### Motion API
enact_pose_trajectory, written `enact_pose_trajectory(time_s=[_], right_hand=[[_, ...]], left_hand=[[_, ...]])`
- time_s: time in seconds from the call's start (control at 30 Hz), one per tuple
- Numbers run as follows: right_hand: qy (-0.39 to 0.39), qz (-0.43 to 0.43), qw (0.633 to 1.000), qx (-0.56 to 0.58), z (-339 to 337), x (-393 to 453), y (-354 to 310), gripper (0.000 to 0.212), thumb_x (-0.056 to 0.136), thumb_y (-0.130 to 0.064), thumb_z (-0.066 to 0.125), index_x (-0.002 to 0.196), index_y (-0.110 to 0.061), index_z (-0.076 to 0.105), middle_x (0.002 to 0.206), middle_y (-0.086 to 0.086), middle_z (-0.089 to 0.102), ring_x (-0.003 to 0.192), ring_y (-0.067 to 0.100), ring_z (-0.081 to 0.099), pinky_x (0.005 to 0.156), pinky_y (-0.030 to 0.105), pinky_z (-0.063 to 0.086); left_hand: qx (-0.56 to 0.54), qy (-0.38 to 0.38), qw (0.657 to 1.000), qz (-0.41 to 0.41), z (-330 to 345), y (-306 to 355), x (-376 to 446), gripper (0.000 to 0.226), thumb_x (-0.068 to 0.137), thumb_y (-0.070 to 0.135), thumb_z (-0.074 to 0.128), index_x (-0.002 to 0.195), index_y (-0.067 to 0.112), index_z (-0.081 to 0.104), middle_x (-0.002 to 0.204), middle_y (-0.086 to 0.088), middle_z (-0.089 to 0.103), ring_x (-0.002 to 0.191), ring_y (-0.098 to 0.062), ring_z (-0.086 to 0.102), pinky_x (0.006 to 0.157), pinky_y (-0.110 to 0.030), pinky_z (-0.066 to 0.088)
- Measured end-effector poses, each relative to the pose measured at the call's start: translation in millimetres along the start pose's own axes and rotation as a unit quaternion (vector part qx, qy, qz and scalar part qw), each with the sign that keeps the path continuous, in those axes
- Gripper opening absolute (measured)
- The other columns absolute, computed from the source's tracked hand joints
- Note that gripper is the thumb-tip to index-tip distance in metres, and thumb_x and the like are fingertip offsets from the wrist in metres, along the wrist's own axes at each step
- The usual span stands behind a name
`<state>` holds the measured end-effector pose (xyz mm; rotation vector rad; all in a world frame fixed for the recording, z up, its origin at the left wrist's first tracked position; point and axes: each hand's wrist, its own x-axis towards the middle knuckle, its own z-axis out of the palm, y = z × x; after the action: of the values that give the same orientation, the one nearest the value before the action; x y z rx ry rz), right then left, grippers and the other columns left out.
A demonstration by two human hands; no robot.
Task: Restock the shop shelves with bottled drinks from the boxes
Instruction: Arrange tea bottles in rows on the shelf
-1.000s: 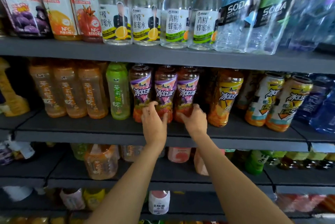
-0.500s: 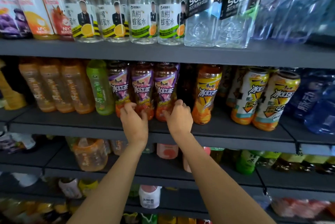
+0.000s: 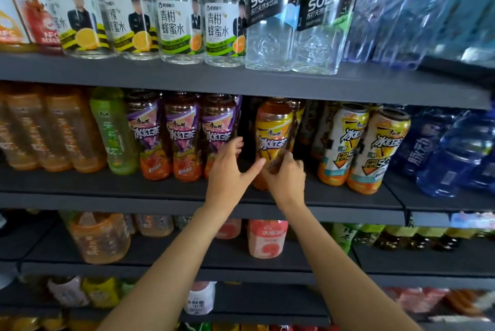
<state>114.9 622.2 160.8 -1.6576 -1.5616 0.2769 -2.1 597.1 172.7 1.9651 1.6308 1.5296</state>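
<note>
Both our arms reach up to the middle shelf (image 3: 160,197). Our right hand (image 3: 288,178) grips the base of the yellow iced-tea bottle (image 3: 273,132); our left hand (image 3: 227,170) spreads, fingers loose, beside it. Three purple-label bottles (image 3: 182,135) stand left; two white-label bottles (image 3: 369,148) right.

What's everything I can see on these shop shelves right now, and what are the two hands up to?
Honey-water bottles: four, clear, yellow or green labels, top shelf.
SODA bottles: two, clear, dark labels, top shelf right of those.
Purple-label tea bottles: three, reddish, middle shelf.
Green bottle: one, left of the purple ones.
Orange bottles: about three, blurred, far left.
Yellow-label tea bottle: one, amber, middle shelf centre.
White-and-yellow tea bottles: two, right of it.
Blue bottles: several, far right.
Pink bottle: one, lower shelf.
Left hand: fingers spread, beside the yellow-label tea bottle.
Right hand: grips that bottle's base.
</note>
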Motion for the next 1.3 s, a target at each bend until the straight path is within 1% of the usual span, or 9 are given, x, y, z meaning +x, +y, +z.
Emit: enact_pose_trajectory(time_s=[0.13,0.23,0.3,0.4,0.53,0.67,0.83,0.97,1.3], right_hand=[[-0.088,-0.121,0.987,0.061,3.8,-11.0,-6.5,0.035,0.082,-0.022,0.064,0.111,-0.004,0.055,0.107,0.014,0.063,0.104,0.033,0.055,0.085,0.043,0.047],[-0.182,-0.156,0.963,0.12,-13.3,0.5,3.9,0.039,0.082,-0.02,0.069,0.117,-0.006,0.059,0.111,0.01,0.065,0.104,0.024,0.06,0.087,0.03,0.047],[-0.133,-0.112,0.974,0.143,-23.5,13.8,20.0,0.046,0.082,-0.023,0.07,0.123,-0.006,0.056,0.118,0.01,0.061,0.109,0.021,0.057,0.091,0.029,0.046],[-0.034,-0.009,0.992,0.123,-17.8,47.0,36.3,0.068,0.078,-0.021,0.072,0.134,-0.001,0.04,0.128,0.018,0.052,0.119,0.034,0.048,0.1,0.046,0.041],[-0.115,0.075,0.979,0.153,-3.5,85.4,29.2,0.079,0.077,-0.021,0.073,0.139,-0.007,0.027,0.133,0.017,0.048,0.128,0.035,0.039,0.102,0.049,0.039],[-0.08,0.07,0.989,0.103,4.6,87.0,27.8,0.069,0.075,-0.025,0.074,0.129,-0.004,0.036,0.13,0.018,0.047,0.124,0.036,0.041,0.1,0.049,0.04],[-0.02,0.049,0.999,0.008,8.0,66.5,21.8,0.075,0.079,-0.033,0.069,0.133,0.0,0.03,0.132,0.023,0.039,0.125,0.04,0.034,0.101,0.046,0.032],[-0.072,0.023,0.996,0.049,8.6,63.0,28.7,0.064,0.08,-0.033,0.068,0.126,0.001,0.038,0.121,0.02,0.053,0.121,0.039,0.039,0.094,0.045,0.041],[-0.013,0.073,0.997,0.033,23.4,63.8,9.1,0.065,0.078,-0.032,0.072,0.124,0.0,0.039,0.125,0.018,0.051,0.123,0.032,0.04,0.09,0.041,0.042]], left_hand=[[0.017,0.049,0.996,-0.066,3.9,12.4,3.0,0.066,0.074,0.039,0.073,0.126,0.01,0.045,0.119,-0.005,0.059,0.11,-0.02,0.056,0.084,-0.021,0.041],[0.041,0.082,0.991,-0.092,-2.8,11.3,1.8,0.059,0.074,0.037,0.074,0.118,0.007,0.05,0.112,-0.008,0.062,0.105,-0.024,0.059,0.08,-0.023,0.042],[0.04,0.075,0.992,-0.09,-6.9,7.3,1.3,0.059,0.073,0.038,0.075,0.117,0.008,0.05,0.112,-0.007,0.063,0.105,-0.023,0.059,0.082,-0.025,0.044],[0.037,0.07,0.992,-0.093,-8.1,6.2,1.5,0.061,0.072,0.039,0.075,0.119,0.009,0.049,0.113,-0.004,0.063,0.106,-0.021,0.059,0.086,-0.027,0.046],[0.039,0.069,0.991,-0.105,-8.2,7.2,0.9,0.064,0.072,0.038,0.075,0.123,0.01,0.048,0.115,-0.004,0.062,0.108,-0.02,0.058,0.087,-0.026,0.045],[0.037,0.064,0.993,-0.097,-9.9,5.8,0.6,0.064,0.073,0.038,0.075,0.123,0.01,0.047,0.115,-0.003,0.062,0.108,-0.018,0.057,0.084,-0.019,0.041],[0.036,0.063,0.993,-0.093,-8.9,5.1,0.5,0.064,0.073,0.039,0.074,0.123,0.009,0.047,0.115,-0.004,0.062,0.107,-0.018,0.058,0.081,-0.018,0.04],[0.033,0.066,0.993,-0.087,-8.4,4.9,0.5,0.064,0.073,0.038,0.074,0.123,0.008,0.047,0.115,-0.004,0.061,0.108,-0.02,0.058,0.082,-0.018,0.04],[0.022,0.059,0.994,-0.091,-9.5,4.8,-1.4,0.064,0.074,0.037,0.074,0.124,0.009,0.046,0.117,-0.004,0.06,0.109,-0.018,0.056,0.083,-0.018,0.039]])
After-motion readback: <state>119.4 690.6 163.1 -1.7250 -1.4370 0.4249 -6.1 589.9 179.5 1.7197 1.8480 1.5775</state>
